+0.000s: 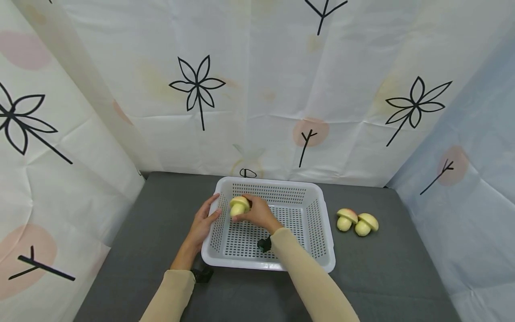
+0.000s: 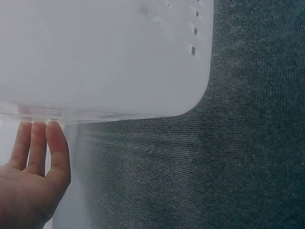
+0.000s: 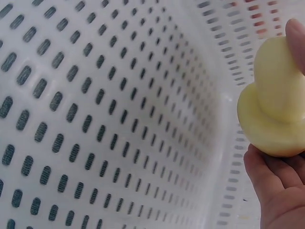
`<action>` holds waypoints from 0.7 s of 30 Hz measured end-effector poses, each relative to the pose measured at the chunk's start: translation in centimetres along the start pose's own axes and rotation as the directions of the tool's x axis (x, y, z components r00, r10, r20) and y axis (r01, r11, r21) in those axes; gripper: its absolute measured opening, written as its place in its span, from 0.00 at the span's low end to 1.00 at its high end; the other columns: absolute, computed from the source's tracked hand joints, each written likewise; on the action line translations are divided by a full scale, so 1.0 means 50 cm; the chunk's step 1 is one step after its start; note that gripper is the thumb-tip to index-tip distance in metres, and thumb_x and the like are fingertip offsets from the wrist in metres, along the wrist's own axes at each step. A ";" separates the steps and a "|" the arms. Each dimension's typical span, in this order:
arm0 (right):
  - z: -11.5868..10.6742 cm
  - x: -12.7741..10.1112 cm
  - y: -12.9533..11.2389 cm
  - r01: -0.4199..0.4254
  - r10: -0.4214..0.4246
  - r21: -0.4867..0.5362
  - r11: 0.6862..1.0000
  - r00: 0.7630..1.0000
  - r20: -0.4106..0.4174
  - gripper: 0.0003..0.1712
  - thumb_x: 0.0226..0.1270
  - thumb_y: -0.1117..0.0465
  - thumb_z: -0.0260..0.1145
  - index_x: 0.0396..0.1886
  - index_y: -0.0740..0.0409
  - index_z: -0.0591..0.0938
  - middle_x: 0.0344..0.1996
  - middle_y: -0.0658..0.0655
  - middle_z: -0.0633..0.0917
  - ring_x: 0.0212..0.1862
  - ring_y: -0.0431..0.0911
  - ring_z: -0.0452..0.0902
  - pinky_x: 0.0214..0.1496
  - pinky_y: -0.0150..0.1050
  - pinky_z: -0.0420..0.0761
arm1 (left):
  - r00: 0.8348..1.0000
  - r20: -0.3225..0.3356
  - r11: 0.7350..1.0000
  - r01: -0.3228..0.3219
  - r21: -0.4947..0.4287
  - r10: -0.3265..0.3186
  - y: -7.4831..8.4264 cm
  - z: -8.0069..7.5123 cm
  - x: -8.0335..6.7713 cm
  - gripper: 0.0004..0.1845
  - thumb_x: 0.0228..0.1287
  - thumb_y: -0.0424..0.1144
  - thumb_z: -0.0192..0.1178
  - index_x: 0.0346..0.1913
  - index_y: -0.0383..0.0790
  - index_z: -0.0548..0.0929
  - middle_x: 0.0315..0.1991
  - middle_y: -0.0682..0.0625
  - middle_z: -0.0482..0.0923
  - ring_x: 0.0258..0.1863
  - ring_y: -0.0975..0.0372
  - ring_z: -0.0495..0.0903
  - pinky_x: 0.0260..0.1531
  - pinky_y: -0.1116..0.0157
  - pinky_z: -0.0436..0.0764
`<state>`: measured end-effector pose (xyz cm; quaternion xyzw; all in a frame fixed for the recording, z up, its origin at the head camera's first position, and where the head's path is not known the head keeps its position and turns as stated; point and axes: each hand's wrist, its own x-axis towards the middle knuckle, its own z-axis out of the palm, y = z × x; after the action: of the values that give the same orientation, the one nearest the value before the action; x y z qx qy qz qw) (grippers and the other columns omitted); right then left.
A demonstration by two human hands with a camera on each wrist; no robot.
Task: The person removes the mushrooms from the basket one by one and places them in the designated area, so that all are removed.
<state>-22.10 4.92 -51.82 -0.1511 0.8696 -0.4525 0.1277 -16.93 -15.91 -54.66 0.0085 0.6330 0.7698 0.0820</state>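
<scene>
A white perforated plastic basket (image 1: 315,223) sits on the grey tabletop. My left hand (image 1: 203,226) holds its left rim, the thumb over the top and the fingers on the outer side; in the left wrist view three fingertips (image 2: 55,136) meet the rim edge. Inside the basket's left part, my right hand (image 1: 259,214) grips a yellow toy mushroom (image 1: 239,206) upright, cap up. The right wrist view shows the thumb (image 3: 298,45) against the mushroom's stem and the fingers around its cap.
Two more toy mushrooms, one with a reddish cap (image 1: 347,219) and one paler (image 1: 366,224), stand close together on the table right of the basket. A patterned white curtain (image 1: 261,98) rises behind the table and along both sides.
</scene>
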 end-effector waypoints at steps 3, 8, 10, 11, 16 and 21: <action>-0.007 -0.004 -0.002 0.009 -0.009 0.047 0.999 1.000 -0.006 0.46 0.51 0.52 0.84 0.70 0.59 0.75 0.56 0.56 0.83 0.51 0.48 0.81 0.53 0.43 0.81 | 1.000 -0.002 1.000 0.001 0.007 -0.001 -0.001 0.000 0.001 0.31 0.79 0.41 0.54 0.80 0.54 0.59 0.79 0.51 0.55 0.68 0.43 0.69 0.55 0.44 0.79; -0.017 -0.017 -0.008 0.038 -0.036 0.138 0.990 0.999 -0.012 0.49 0.54 0.54 0.83 0.73 0.63 0.71 0.61 0.57 0.80 0.60 0.51 0.79 0.58 0.44 0.80 | 1.000 -0.010 1.000 0.002 0.002 -0.002 0.000 0.002 0.001 0.30 0.79 0.40 0.54 0.79 0.55 0.60 0.78 0.50 0.57 0.67 0.42 0.70 0.55 0.42 0.78; -0.022 -0.024 -0.013 0.050 -0.048 0.169 0.984 0.999 -0.015 0.49 0.55 0.55 0.83 0.73 0.64 0.70 0.62 0.58 0.80 0.61 0.52 0.78 0.59 0.45 0.80 | 1.000 -0.011 1.000 0.001 -0.001 -0.001 0.001 0.002 0.000 0.30 0.79 0.40 0.54 0.79 0.55 0.60 0.78 0.49 0.58 0.67 0.42 0.71 0.55 0.42 0.78; -0.025 -0.027 -0.015 0.054 -0.052 0.179 0.982 0.999 -0.017 0.49 0.55 0.56 0.83 0.73 0.64 0.70 0.63 0.58 0.80 0.62 0.52 0.78 0.59 0.45 0.79 | 1.000 -0.012 1.000 0.000 -0.003 0.000 0.001 0.002 0.000 0.30 0.79 0.40 0.54 0.79 0.55 0.60 0.77 0.49 0.58 0.66 0.42 0.71 0.54 0.42 0.78; -0.040 -0.041 -0.023 0.052 -0.047 0.206 0.977 0.998 -0.032 0.49 0.54 0.55 0.83 0.73 0.61 0.71 0.63 0.57 0.80 0.63 0.51 0.78 0.60 0.44 0.79 | 1.000 -0.004 1.000 -0.006 -0.006 0.006 -0.001 0.001 -0.001 0.31 0.79 0.41 0.55 0.79 0.54 0.60 0.76 0.47 0.60 0.65 0.39 0.71 0.53 0.44 0.80; -0.058 -0.057 -0.033 0.079 -0.069 0.266 0.961 0.997 -0.046 0.48 0.54 0.60 0.83 0.73 0.62 0.71 0.64 0.59 0.79 0.64 0.53 0.77 0.62 0.47 0.77 | 1.000 -0.008 1.000 -0.008 0.001 0.008 -0.001 0.001 -0.001 0.31 0.78 0.41 0.55 0.79 0.54 0.60 0.76 0.46 0.61 0.65 0.38 0.70 0.52 0.44 0.80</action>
<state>-20.28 7.24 -48.60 -0.1566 0.7965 -0.5727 0.1141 -16.85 -15.87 -54.69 0.0078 0.6337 0.7698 0.0764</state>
